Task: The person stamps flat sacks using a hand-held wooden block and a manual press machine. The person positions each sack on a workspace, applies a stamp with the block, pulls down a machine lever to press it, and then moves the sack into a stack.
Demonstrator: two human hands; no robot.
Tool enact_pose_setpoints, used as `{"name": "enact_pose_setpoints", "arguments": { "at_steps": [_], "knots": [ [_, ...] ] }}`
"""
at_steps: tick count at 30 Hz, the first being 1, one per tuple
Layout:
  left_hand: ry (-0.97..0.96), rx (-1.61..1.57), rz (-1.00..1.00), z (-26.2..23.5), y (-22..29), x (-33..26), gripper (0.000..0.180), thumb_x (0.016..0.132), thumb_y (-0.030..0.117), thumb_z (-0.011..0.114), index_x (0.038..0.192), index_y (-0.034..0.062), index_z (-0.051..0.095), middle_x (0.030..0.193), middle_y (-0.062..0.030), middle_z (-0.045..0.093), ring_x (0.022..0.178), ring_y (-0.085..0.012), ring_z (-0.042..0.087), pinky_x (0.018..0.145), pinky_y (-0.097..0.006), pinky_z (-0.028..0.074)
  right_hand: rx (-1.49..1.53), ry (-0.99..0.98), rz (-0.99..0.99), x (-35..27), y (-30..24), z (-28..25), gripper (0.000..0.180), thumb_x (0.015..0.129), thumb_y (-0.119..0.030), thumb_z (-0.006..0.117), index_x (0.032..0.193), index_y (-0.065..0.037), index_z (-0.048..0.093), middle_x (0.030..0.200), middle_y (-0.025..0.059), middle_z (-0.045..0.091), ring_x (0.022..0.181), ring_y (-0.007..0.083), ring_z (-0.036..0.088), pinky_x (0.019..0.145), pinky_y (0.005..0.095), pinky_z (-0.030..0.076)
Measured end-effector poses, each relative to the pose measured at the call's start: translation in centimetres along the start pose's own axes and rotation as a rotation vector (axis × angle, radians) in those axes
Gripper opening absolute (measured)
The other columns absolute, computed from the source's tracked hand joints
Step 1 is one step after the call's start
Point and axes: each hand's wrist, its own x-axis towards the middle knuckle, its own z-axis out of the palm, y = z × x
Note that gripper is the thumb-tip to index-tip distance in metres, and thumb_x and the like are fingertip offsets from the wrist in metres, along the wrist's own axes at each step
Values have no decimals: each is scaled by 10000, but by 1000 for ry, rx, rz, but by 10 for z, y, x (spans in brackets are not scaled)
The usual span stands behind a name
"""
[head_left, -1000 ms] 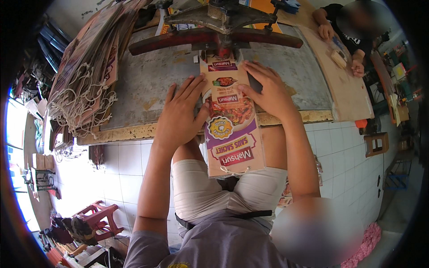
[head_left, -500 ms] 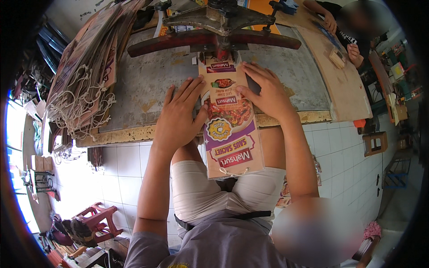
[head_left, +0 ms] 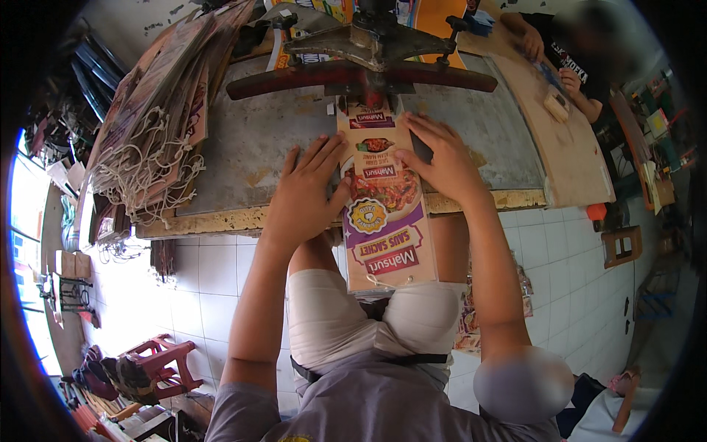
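Head view: grey metal-topped workbench (head_left: 243, 155), worn wooden front edge running left to right just under both wrists, white tiled face below. Printed paper bag (head_left: 384, 199) lying flat and lengthwise at bench centre, top end tucked under the press head (head_left: 372, 70), bottom end hanging well past the front edge over the lap, cord handle loop visible at that end. Left hand (head_left: 305, 195) open, palm down, fingers spread, pressing bench top and touching the bag's left long edge. Right hand (head_left: 438, 158) open too, flat, fingers laid across the bag's upper right part, thumb on the print. Bag pinned between both hands, neither hand curled around it. Red-brown crossbar of the press spanning the bench just beyond the fingertips, tight clearance there. Stack of finished bags with white cord handles (head_left: 151, 140) crowding the bench's left side, well apart from the left hand. Bare grey strip between stack and left hand. Right side: wooden board (head_left: 563, 155) at an angle, another person's hands (head_left: 563, 77) working at its far end.
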Motion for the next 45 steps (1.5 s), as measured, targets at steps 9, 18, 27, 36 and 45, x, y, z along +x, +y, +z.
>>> {"name": "enact_pose_setpoints", "arguments": {
  "at_steps": [9, 18, 27, 36, 45],
  "knots": [
    [-41, 9, -7, -1, -1, -1, 579, 1056, 298, 580, 1578, 48, 552, 1679, -124, 530, 1595, -341, 429, 1325, -593, 278, 18, -1, -2, -2, -1, 1, 668, 988, -428, 800, 1467, 16, 662, 1554, 175, 644, 1488, 330, 567, 1235, 474, 424],
    [-49, 7, -12, -2, 2, -1, 578, 1063, 305, 572, 1581, 50, 547, 1685, -119, 522, 1597, -338, 424, 1325, -593, 277, 12, -12, 15, -2, -4, -2, 679, 983, -432, 805, 1478, 9, 657, 1561, 164, 642, 1493, 312, 565, 1244, 474, 421],
    [-9, -18, 0, -1, 0, -3, 576, 1045, 297, 596, 1559, 40, 570, 1673, -119, 537, 1585, -345, 441, 1318, -601, 286, -15, -21, 21, -2, -3, -1, 667, 994, -434, 797, 1478, 3, 658, 1576, 157, 629, 1495, 325, 559, 1236, 473, 433],
    [-82, -1704, -23, -39, 25, -74, 850, 1133, 569, 361, 1771, 57, 131, 1842, -187, 170, 1698, -383, 201, 1370, -571, 135, 355, 177, 170, -45, -42, -38, 498, 1018, -282, 787, 1421, -6, 693, 1480, 178, 694, 1388, 351, 644, 1181, 458, 483],
    [-205, -2647, -186, -48, 91, -128, 971, 1121, 723, 217, 1758, 90, -153, 1862, -182, -27, 1722, -347, -68, 1366, -616, -9, 651, 98, -65, -88, -169, -79, 518, 957, -200, 842, 1398, 34, 700, 1415, 200, 720, 1301, 354, 691, 1093, 455, 541]
  ]
}}
